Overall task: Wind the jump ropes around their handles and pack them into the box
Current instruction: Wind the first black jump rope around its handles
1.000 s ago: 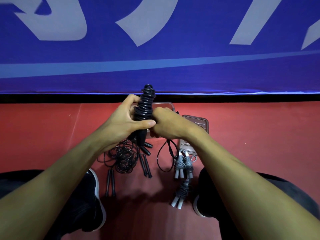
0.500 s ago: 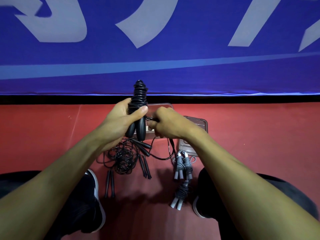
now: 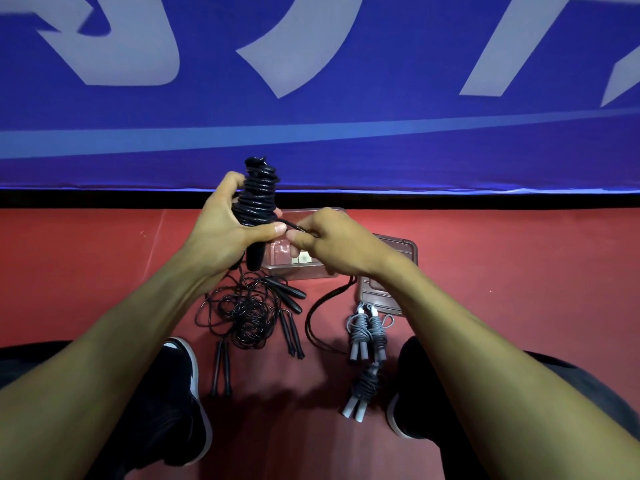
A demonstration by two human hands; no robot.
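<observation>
Gripping wound black rope [image 3: 258, 199] (upright), left hand [image 3: 221, 233] | right hand [image 3: 332, 240] fingers pinching its loose end

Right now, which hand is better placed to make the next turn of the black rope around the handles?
The right hand, probably. It already pinches the loose cord just beside the coil, with slack trailing to the floor. The left hand grips the wound black rope bundle upright and should only steady it.
</observation>
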